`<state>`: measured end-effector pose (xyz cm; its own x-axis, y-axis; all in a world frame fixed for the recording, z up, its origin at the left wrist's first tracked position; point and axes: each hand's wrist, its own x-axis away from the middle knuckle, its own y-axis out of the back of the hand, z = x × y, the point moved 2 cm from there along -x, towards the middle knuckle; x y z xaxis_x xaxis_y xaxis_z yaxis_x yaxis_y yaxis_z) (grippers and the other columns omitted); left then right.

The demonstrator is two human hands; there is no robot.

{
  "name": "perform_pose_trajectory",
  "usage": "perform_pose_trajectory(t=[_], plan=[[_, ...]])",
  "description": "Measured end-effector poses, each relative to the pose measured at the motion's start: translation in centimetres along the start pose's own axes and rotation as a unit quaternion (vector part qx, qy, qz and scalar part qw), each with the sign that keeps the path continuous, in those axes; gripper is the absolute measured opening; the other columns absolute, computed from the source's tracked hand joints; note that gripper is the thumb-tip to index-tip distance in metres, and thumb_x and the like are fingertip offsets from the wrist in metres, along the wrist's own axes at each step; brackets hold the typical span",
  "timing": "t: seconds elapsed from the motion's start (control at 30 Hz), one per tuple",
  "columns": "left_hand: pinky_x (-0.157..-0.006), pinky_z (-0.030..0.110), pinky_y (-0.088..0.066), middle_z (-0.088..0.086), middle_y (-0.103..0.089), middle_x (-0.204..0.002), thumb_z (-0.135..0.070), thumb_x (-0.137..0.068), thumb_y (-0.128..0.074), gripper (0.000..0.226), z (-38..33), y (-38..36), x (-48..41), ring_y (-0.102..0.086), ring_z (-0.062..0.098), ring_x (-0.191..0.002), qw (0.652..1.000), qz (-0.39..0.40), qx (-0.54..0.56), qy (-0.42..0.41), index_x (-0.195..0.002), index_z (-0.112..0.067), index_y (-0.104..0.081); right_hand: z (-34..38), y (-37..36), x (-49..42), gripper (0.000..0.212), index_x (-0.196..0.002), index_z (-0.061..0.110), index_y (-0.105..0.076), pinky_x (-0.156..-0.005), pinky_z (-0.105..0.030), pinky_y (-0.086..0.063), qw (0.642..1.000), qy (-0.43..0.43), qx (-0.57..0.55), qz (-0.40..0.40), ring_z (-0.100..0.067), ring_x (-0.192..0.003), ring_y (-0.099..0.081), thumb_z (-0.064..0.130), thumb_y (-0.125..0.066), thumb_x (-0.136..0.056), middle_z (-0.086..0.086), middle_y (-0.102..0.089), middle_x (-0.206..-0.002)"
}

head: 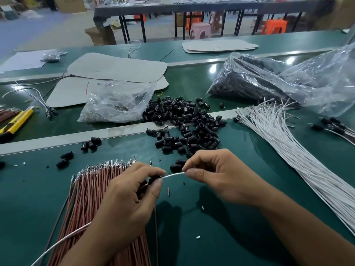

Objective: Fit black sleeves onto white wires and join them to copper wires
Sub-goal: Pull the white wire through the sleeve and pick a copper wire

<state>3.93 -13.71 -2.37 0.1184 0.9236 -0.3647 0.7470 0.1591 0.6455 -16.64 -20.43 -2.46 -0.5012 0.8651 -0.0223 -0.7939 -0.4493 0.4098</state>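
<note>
Left hand [126, 194] is raised a little above the counter [221, 237], its fingers curled and its thumb and forefinger pinching a black sleeve [153, 179]; a single copper wire [156, 223] hangs down from the same grip. Right hand [221, 175] faces it from close by, knuckles up, with thumb and forefinger closed on a white wire [173, 175] that bows across the short gap and runs into the sleeve (the joint itself is hidden by the left fingers). Both forearms come in from the near edge and converge, leaving a wedge of bare green surface between them that carries only a few small scraps. Beneath the left hand and wrist lies the copper wire bundle [86, 200], fanned out with its metal tips pointing away. Just beyond the hands sits the sleeve heap [190, 121], its nearest loose pieces just beside the right fingers, and it spills over a metal strip [76, 137] that crosses the counter. Well to the right of the right forearm stretches the white wire bundle [284, 148]. Past the strip rest a clear bag [115, 106] and, at the far left, a yellow utility knife [17, 121].
</note>
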Motion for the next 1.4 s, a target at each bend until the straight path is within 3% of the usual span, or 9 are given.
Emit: perform_pose_trajectory(t=[0.17,0.33,0.47,0.6,0.8,1.03,1.17,1.3,1.4], plan=[[-0.074,0.018,-0.051,-0.021,-0.067,-0.093,-0.028,-0.085,-0.062,0.025,0.3,-0.1,0.2,-0.065,0.002,-0.088,1.0,0.021,0.01,0.008,-0.107,-0.021,-0.073,0.8,-0.6,0.2,0.008,-0.089,0.013,-0.075,-0.074,-0.012,-0.042,0.986,0.12,0.112,-0.04,-0.006,-0.08,-0.061,0.005,-0.072,-0.09,0.01,-0.064,-0.085],[-0.076,0.022,-0.055,-0.023,-0.071,-0.095,-0.03,-0.083,-0.064,0.039,-0.1,-0.7,0.4,-0.068,-0.001,-0.088,0.999,0.01,0.044,0.013,-0.121,-0.029,-0.066,1.1,-2.8,0.6,0.007,-0.094,0.005,-0.074,-0.07,-0.03,-0.051,0.967,0.217,0.123,-0.053,-0.014,-0.078,-0.06,0.001,-0.072,-0.089,-0.003,-0.063,-0.086],[-0.075,0.022,-0.056,-0.022,-0.068,-0.102,-0.038,-0.084,-0.059,0.041,0.0,-0.6,0.4,-0.067,0.0,-0.089,0.999,-0.009,0.051,0.015,-0.125,-0.033,-0.061,0.6,-2.2,0.6,0.027,-0.111,0.02,-0.07,-0.077,-0.028,-0.055,0.993,0.105,0.011,-0.044,-0.01,-0.083,-0.065,0.02,-0.079,-0.085,0.006,-0.068,-0.092],[-0.08,0.023,-0.057,-0.021,-0.066,-0.101,-0.038,-0.084,-0.058,0.048,0.2,-0.7,0.5,-0.068,0.003,-0.092,0.997,-0.015,0.069,0.026,-0.131,-0.027,-0.06,-0.4,-1.9,0.3,0.015,-0.095,0.018,-0.074,-0.066,-0.027,-0.051,0.998,-0.002,-0.059,-0.008,-0.009,-0.068,-0.059,0.022,-0.082,-0.083,0.0,-0.073,-0.082],[-0.074,0.022,-0.057,-0.018,-0.067,-0.097,-0.041,-0.086,-0.055,0.045,-0.1,-1.0,0.5,-0.067,0.006,-0.087,0.997,-0.007,0.078,0.021,-0.13,-0.034,-0.056,-0.3,-3.2,0.3,0.005,-0.087,0.02,-0.076,-0.069,-0.015,-0.049,0.99,0.013,-0.138,-0.003,0.0,-0.074,-0.063,0.016,-0.077,-0.087,0.006,-0.073,-0.08],[-0.069,0.027,-0.055,-0.016,-0.069,-0.091,-0.024,-0.097,-0.06,0.02,0.3,-0.6,0.4,-0.067,0.009,-0.083,0.998,-0.043,0.031,0.02,-0.114,-0.024,-0.069,-0.7,-2.1,0.2,0.008,-0.085,0.021,-0.069,-0.051,-0.02,-0.037,0.995,-0.002,-0.089,-0.054,-0.006,-0.056,-0.043,0.026,-0.069,-0.091,0.011,-0.055,-0.063],[-0.052,0.022,-0.047,-0.01,-0.065,-0.076,-0.009,-0.092,-0.065,0.016,0.5,-0.4,0.3,-0.06,0.012,-0.062,0.997,-0.069,0.024,0.039,-0.094,-0.024,-0.07,-0.9,-1.1,-0.1,0.011,-0.084,0.017,-0.07,-0.058,-0.03,-0.045,0.987,-0.004,-0.123,-0.098,-0.014,-0.061,-0.055,0.016,-0.067,-0.094,-0.003,-0.07,-0.073],[-0.046,0.01,-0.035,-0.011,-0.06,-0.07,-0.027,-0.089,-0.06,0.007,0.3,-0.3,0.3,-0.049,0.004,-0.051,0.996,-0.073,0.022,0.038,-0.085,-0.027,-0.067,-0.8,-1.9,-0.1,0.009,-0.087,0.009,-0.071,-0.057,-0.023,-0.051,0.963,0.004,-0.25,-0.103,-0.015,-0.066,-0.064,0.006,-0.066,-0.094,-0.011,-0.075,-0.084],[-0.049,0.019,-0.049,-0.015,-0.064,-0.07,-0.035,-0.086,-0.059,0.015,0.4,-0.3,0.2,-0.059,0.004,-0.057,0.997,-0.053,0.036,0.032,-0.097,-0.029,-0.067,-0.6,-1.7,0.1,0.01,-0.086,0.016,-0.072,-0.056,-0.021,-0.05,0.982,0.035,-0.161,-0.096,-0.011,-0.061,-0.062,0.012,-0.067,-0.094,-0.005,-0.074,-0.076]])
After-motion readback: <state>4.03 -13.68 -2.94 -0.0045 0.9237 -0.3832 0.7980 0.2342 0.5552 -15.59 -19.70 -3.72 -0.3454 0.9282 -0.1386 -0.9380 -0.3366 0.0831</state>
